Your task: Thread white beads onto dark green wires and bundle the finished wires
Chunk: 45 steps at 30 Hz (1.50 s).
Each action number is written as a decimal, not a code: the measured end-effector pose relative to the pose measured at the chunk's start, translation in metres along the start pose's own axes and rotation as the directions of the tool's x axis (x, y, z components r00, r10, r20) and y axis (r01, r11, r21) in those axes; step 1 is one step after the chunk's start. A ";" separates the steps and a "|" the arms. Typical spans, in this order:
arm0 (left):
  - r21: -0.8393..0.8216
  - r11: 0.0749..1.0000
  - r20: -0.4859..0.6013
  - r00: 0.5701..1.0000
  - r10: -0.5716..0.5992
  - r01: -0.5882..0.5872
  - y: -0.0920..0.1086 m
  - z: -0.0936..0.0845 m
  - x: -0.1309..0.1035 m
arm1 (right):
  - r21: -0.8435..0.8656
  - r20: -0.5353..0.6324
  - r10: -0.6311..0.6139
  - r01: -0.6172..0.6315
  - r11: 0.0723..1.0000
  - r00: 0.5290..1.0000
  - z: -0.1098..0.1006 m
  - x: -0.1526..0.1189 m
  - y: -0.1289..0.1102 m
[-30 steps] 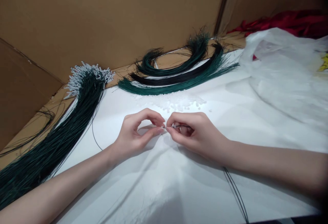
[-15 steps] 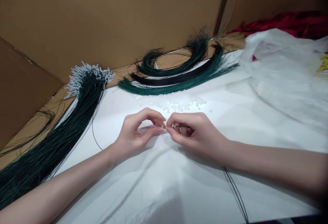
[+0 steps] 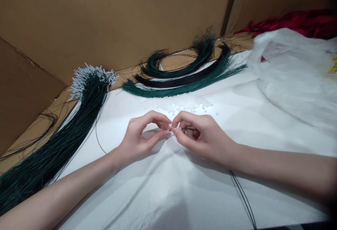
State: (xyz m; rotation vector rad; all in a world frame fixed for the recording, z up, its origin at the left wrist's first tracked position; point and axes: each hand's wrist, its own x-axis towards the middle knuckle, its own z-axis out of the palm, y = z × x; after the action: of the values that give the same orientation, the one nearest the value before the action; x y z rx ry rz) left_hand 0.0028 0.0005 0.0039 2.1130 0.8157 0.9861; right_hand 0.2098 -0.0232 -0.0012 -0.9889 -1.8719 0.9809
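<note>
My left hand [image 3: 143,133] and my right hand [image 3: 202,133] meet fingertip to fingertip over the white tabletop [image 3: 142,195]. Both are closed in a pinch on thin dark cords [image 3: 243,196], which pass through my right palm and come out below the wrist, trailing to the table's front edge. A very small piece sits between the fingertips, too tiny and covered to make out. Just beyond my fingers lies a scatter of small white beads [image 3: 195,107].
To the left lies a thick bundle of dark green cords [image 3: 58,146] with white beaded ends [image 3: 79,81]. Curved bundles of green and black cord [image 3: 181,91] rest at the back. A clear plastic bag [image 3: 295,79] and red cloth [image 3: 297,23] are at right, before cardboard walls [image 3: 118,16].
My right fingertips have shifted slightly along the cords, with the thumb and index finger bent a little differently. My left hand has barely moved.
</note>
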 end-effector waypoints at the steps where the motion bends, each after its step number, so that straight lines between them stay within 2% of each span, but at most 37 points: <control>1: -0.005 1.000 0.003 1.000 0.000 0.000 0.000 0.000 0.000 | 0.005 0.001 0.009 -0.009 1.000 1.000 0.000 0.000 0.000; 7: -0.012 1.000 0.016 1.000 -0.008 0.008 -0.001 0.001 0.001 | -0.016 0.016 -0.001 0.001 1.000 1.000 -0.001 0.001 -0.001; 13: -0.105 0.994 0.073 0.997 -0.035 0.042 0.001 0.002 0.002 | -0.046 0.026 0.007 -0.006 0.999 1.000 -0.002 0.001 -0.001; 18: -0.103 0.990 0.051 0.994 -0.095 0.100 0.000 -0.001 0.003 | -0.032 0.034 0.041 -0.040 0.999 0.999 -0.002 0.000 -0.002; 30: -0.122 0.991 0.059 0.997 -0.052 0.059 0.000 -0.002 0.001 | -0.086 0.019 -0.023 0.024 0.996 1.000 0.000 0.000 0.002; 45: -0.162 0.982 0.095 0.992 -0.083 0.098 -0.003 -0.006 0.002 | -0.086 0.030 -0.050 0.052 0.995 0.998 -0.002 0.000 -0.001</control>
State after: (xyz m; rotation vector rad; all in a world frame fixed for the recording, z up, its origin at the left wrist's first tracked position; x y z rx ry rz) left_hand -0.0014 0.0055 0.0055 1.9449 0.7519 0.8764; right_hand 0.2114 -0.0229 0.0008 -0.9778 -1.9675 0.8943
